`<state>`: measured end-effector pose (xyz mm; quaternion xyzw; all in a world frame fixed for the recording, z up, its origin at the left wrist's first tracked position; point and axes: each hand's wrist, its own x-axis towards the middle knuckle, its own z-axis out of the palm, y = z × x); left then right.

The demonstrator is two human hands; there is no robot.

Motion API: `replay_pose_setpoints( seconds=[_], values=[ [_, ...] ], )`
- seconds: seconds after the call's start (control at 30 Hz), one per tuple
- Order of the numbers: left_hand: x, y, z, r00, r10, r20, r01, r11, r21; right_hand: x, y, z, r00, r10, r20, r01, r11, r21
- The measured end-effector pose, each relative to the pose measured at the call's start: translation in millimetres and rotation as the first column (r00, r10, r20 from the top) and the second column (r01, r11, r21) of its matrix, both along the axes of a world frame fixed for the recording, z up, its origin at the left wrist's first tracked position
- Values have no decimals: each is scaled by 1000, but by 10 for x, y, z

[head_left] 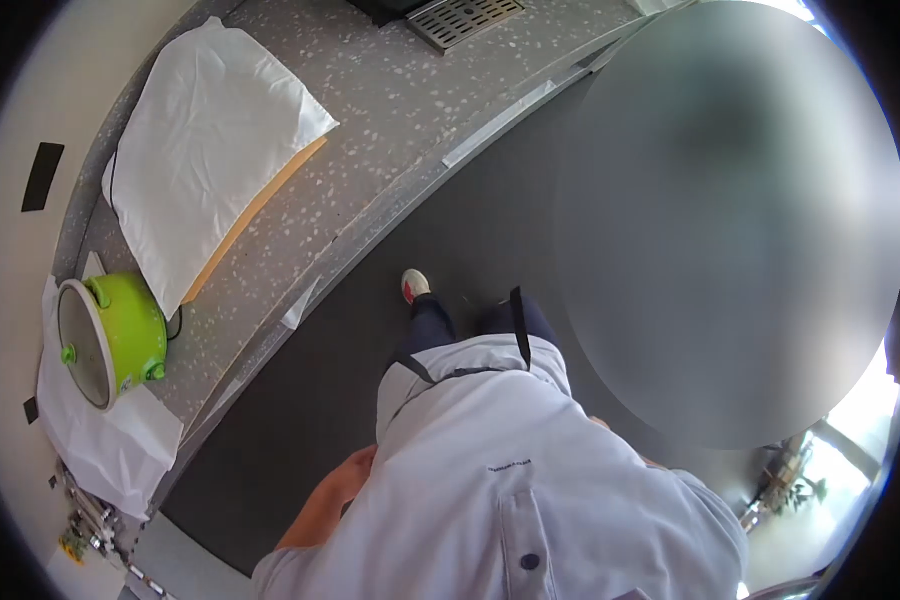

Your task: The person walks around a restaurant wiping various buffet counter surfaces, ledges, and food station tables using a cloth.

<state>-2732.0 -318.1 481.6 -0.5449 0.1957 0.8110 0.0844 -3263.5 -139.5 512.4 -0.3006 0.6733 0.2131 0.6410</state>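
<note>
My left hand (357, 470) is down beside my waist, next to the light grey shirt (460, 440). Its fingers are hidden by the shirt, so whether it holds anything does not show. Of my right hand (599, 423) only a small sliver appears past the other side of the shirt; its fingers are out of sight. Neither hand is at the counter. A black strap (521, 330) hangs at the shirt's hem, over dark trousers.
Along the left runs a speckled grey counter (370, 110). On it are a white cloth (215, 140) over a wooden board (255, 210), a lime-green pot (135, 325) with a glass lid, and a metal drip tray (462, 22). A large blurred oval covers the right side.
</note>
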Motion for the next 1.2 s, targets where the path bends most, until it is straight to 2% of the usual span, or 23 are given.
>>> replay_pose_setpoints(
  seconds=[0.2, 0.57, 0.8, 0.97, 1.07, 1.2],
  values=[
    [-316, 40, -91, 994, 24, 105, -19, 999, -42, -405, -185, 118, 999, 30, 34, -31, 999, 31],
    [-1201, 271, 168, 998, -17, 62, 18, 1000, -13, -1953, -409, 841, 931, 218, 293, -265, 955, 133],
    [-1515, 585, 422, 996, -90, -6, 90, 995, 49, -2737, -555, 991, 842, 317, 437, -426, 887, 178],
    [-2138, 915, 383, 971, -188, -145, 200, 977, 69, -3095, -811, 852, 791, 375, 484, -518, 831, 202],
    [-2474, 1008, 275, 905, -289, -311, 309, 951, 16, -3203, -988, 687, 745, 426, 514, -591, 779, 211],
    [-2788, 1014, -20, 669, -463, -581, 420, 881, -218, -3211, -1265, 464, 670, 479, 567, -689, 686, 235]
  ],
)
